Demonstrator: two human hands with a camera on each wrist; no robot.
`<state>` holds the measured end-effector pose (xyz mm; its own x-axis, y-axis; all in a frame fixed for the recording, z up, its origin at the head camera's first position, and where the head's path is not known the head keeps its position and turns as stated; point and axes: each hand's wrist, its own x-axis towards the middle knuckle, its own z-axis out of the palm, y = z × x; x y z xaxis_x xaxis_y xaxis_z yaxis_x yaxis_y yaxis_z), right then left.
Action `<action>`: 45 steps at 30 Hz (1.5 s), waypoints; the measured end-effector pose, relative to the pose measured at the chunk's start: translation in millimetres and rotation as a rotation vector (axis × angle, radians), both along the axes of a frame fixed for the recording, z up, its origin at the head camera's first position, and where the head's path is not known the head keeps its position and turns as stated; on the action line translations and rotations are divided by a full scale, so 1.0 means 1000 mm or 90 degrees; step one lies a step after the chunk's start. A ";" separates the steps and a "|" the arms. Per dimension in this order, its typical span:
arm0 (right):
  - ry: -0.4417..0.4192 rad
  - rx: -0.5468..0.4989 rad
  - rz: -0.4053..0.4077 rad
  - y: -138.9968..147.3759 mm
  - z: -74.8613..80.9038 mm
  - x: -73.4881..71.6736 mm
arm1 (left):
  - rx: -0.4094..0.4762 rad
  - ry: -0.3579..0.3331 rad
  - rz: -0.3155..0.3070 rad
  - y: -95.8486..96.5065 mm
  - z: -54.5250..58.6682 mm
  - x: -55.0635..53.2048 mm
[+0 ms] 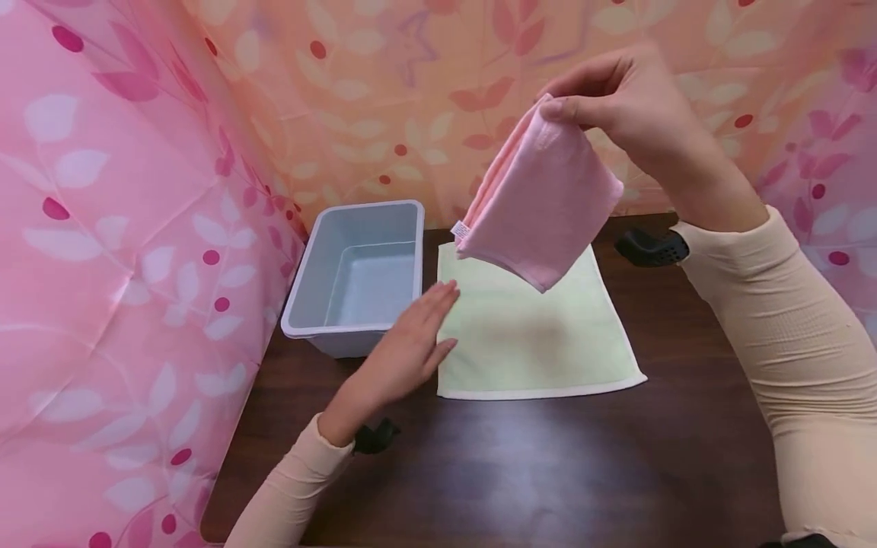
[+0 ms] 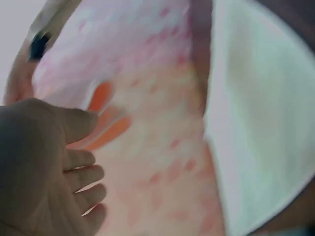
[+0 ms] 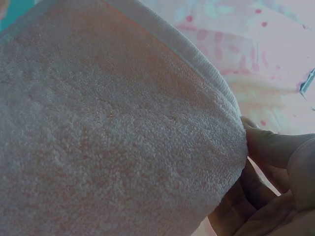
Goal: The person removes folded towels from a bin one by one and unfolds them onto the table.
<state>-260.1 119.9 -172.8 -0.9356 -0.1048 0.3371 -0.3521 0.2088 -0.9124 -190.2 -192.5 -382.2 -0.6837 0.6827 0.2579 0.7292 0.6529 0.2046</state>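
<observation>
A folded pink towel (image 1: 541, 190) hangs from my right hand (image 1: 623, 106), which pinches its top corner between thumb and fingers, raised over the table. A white tag shows at the towel's lower left corner. The right wrist view has the towel's terry surface (image 3: 118, 132) up close, with the thumb (image 3: 275, 147) at its edge. Below it a pale green towel (image 1: 527, 342) with a white border lies spread flat. My left hand (image 1: 404, 346) holds nothing; its fingers are extended beside the green towel's left edge, and it looks slightly blurred in the head view.
A light grey plastic basin (image 1: 373, 285) stands on the dark wooden table (image 1: 548, 464) to the left of the green towel. Patterned pink and orange cloth (image 1: 356, 99) hangs behind the table and along both sides.
</observation>
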 end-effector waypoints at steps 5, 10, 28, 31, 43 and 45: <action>0.001 0.029 -0.013 0.014 -0.025 0.000 | -0.117 -0.132 -0.073 0.022 -0.032 -0.009; -0.032 0.070 -0.028 0.024 -0.054 0.005 | -0.180 -0.211 -0.073 0.021 -0.059 -0.016; -0.105 0.220 -0.055 0.047 -0.127 0.038 | -0.234 -0.221 -0.029 0.013 -0.096 -0.007; -0.116 0.218 -0.050 0.045 -0.130 0.043 | -0.233 -0.224 -0.026 0.013 -0.095 -0.005; -0.178 0.253 -0.050 0.045 -0.175 0.007 | -0.235 -0.206 -0.031 0.011 -0.099 -0.006; -0.178 0.252 -0.050 0.047 -0.186 -0.008 | -0.237 -0.205 -0.032 0.011 -0.100 -0.006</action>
